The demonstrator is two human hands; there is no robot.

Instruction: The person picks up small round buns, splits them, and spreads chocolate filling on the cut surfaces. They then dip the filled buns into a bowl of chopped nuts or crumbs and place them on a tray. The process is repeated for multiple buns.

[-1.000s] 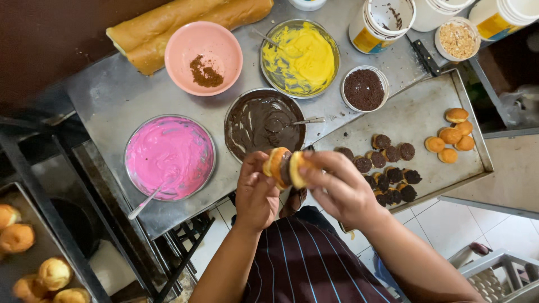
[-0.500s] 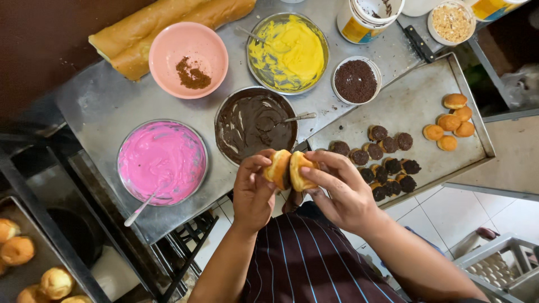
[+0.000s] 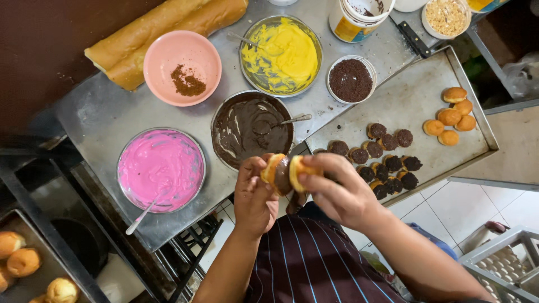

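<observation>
Mid-frame, left hand (image 3: 254, 196) and right hand (image 3: 337, 193) both pinch a chocolate-filled bun (image 3: 283, 173) below the chocolate bowl (image 3: 250, 129).

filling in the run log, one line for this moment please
left hand: holds split bun | right hand: holds same bun | filling: chocolate | below: chocolate bowl

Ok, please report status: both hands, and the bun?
Left hand and right hand both gripping split bun, chocolate between halves. Held above chocolate bowl edge. Nothing in the way.
</observation>
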